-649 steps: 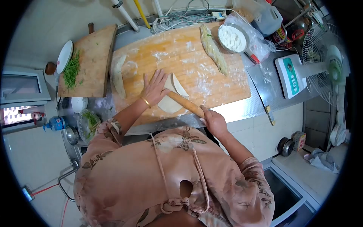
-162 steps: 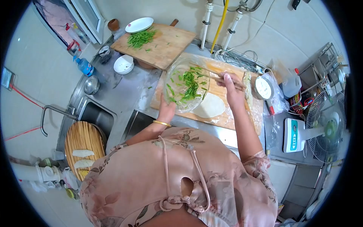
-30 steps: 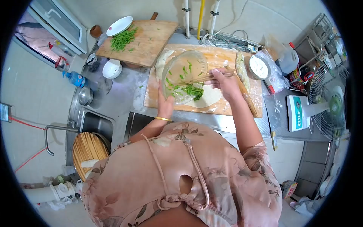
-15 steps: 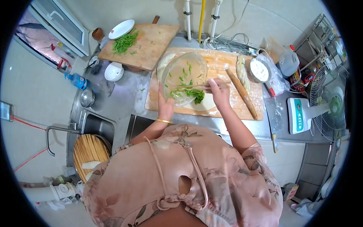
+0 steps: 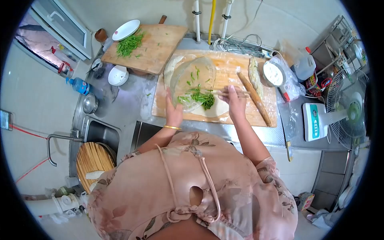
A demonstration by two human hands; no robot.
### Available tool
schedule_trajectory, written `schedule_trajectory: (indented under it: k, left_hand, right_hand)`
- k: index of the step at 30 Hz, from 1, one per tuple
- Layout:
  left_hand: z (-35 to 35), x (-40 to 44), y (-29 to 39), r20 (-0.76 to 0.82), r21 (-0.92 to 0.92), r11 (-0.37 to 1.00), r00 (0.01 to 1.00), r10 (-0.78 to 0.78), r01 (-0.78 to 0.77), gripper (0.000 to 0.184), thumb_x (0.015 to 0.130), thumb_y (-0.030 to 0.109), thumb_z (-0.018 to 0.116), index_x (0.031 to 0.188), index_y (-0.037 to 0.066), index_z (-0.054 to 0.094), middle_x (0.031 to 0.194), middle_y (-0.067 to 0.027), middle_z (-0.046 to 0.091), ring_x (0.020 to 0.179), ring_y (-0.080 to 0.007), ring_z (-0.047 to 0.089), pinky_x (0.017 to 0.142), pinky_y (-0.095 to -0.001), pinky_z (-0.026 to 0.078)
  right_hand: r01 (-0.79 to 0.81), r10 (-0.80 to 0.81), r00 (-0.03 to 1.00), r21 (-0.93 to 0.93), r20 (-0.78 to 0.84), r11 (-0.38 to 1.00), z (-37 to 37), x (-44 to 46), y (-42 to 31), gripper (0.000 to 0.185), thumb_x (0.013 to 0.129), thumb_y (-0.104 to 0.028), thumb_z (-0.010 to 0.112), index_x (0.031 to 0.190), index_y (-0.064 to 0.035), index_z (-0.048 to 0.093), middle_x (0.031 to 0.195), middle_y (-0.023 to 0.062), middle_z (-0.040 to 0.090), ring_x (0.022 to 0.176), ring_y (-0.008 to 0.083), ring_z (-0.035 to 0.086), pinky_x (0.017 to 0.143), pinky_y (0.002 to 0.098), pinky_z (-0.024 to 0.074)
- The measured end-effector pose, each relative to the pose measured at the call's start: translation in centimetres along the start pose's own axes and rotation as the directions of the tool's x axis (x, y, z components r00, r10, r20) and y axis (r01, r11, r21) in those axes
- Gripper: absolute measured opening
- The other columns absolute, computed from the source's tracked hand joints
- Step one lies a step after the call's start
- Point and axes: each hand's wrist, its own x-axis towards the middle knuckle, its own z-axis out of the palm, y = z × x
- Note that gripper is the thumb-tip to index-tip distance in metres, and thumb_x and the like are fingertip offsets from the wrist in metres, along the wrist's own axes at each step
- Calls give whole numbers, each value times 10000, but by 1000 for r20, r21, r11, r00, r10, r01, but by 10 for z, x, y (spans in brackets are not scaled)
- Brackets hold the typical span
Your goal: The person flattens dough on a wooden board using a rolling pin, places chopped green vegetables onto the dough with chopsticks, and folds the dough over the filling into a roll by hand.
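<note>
My left hand (image 5: 174,113) is closed on the near left edge of a clear glass bowl (image 5: 180,79), which is tilted toward me. Chopped green vegetables (image 5: 207,102) lie in a clump at the bowl's lip, over a flat white sheet of dough (image 5: 219,109), and more bits cling inside the bowl. In my right hand (image 5: 237,105) is a pair of chopsticks (image 5: 216,92), their tips pointing left at the greens. Under the dough is a floured wooden board (image 5: 229,64). To the right of my right hand lies a rolling pin (image 5: 255,98).
A long dough roll (image 5: 255,76) and a bowl of flour (image 5: 274,73) stand at the right. At back left, a raised cutting board (image 5: 160,44) holds chopped greens and a white plate (image 5: 126,30). Further right are a kitchen scale (image 5: 315,122) and a fan (image 5: 352,108).
The greens have spread across the bowl's lip and the clump. My right hand has shifted slightly, pulling the chopstick tips back to the right. My left hand stays at the bowl.
</note>
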Motion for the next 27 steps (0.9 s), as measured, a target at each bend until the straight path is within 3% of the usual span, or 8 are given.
schedule_trajectory:
  k: [3, 8, 11, 15, 19, 20, 23, 27]
  left_hand:
    - [3, 2, 1, 34, -68, 997, 999, -21, 24, 767, 737, -72, 423, 1459, -27, 165, 1486, -192, 264, 1376, -259, 264, 1113, -324, 224]
    - [1, 3, -3, 56, -34, 999, 998, -28, 30, 751, 741, -66, 418, 1451, -41, 175, 1476, -196, 278, 1378, -262, 263, 1119, -331, 215]
    - [3, 1, -1, 26, 11, 1000, 1000, 6, -6, 741, 742, -70, 414, 1447, -42, 188, 1470, -195, 288, 1373, -263, 272, 1117, -337, 221]
    - [5, -1, 7, 22, 46, 999, 1000, 9, -10, 727, 744, -77, 413, 1439, -46, 204, 1466, -194, 293, 1372, -264, 274, 1119, -342, 221]
    - [6, -4, 19, 27, 33, 999, 1000, 2, -3, 739, 740, -79, 418, 1445, -41, 200, 1464, -194, 295, 1372, -262, 273, 1122, -342, 218]
    - [5, -3, 18, 26, 21, 1000, 1000, -3, 2, 744, 739, -81, 419, 1447, -38, 197, 1464, -191, 295, 1371, -260, 275, 1121, -342, 220]
    - [2, 0, 7, 26, 40, 998, 999, 38, -39, 759, 733, -84, 421, 1454, -31, 189, 1463, -184, 299, 1369, -257, 279, 1120, -342, 223]
    - [4, -3, 10, 39, 32, 999, 999, 35, -37, 770, 727, -83, 425, 1457, -25, 189, 1464, -178, 299, 1367, -257, 282, 1120, -341, 223]
  right_hand:
    - [87, -66, 994, 277, -85, 957, 42, 0, -23, 259, 947, -228, 548, 1002, 24, 569, 873, 108, 624, 731, 189, 646, 674, 305, 559]
    - [-19, 25, 990, 46, -135, 999, -16, 9, 32, 258, 946, -244, 555, 965, 13, 566, 925, 121, 598, 791, 184, 621, 675, 303, 560]
    - [-63, 85, 977, 114, -197, 992, -16, 2, 20, 265, 948, -244, 552, 956, 20, 568, 894, 114, 600, 740, 180, 621, 653, 298, 560]
    - [130, -102, 983, 184, -155, 974, 0, 26, -4, 283, 954, -259, 540, 956, 23, 564, 901, 125, 598, 762, 202, 633, 629, 297, 565]
    - [52, -30, 980, 106, -196, 993, -43, 44, 19, 271, 956, -241, 534, 967, 29, 549, 876, 133, 613, 768, 230, 660, 586, 286, 561]
    - [-26, 56, 978, 148, -200, 989, -52, 42, 31, 275, 952, -246, 541, 959, 30, 548, 861, 137, 612, 761, 234, 664, 574, 289, 561]
    - [-1, 17, 983, 89, -184, 996, -46, 34, 19, 278, 955, -251, 536, 964, 27, 550, 886, 136, 610, 776, 232, 662, 599, 295, 565]
    - [154, -80, 963, 279, -257, 948, -20, 45, -12, 281, 957, -260, 533, 968, 20, 553, 943, 122, 598, 804, 231, 658, 653, 311, 569]
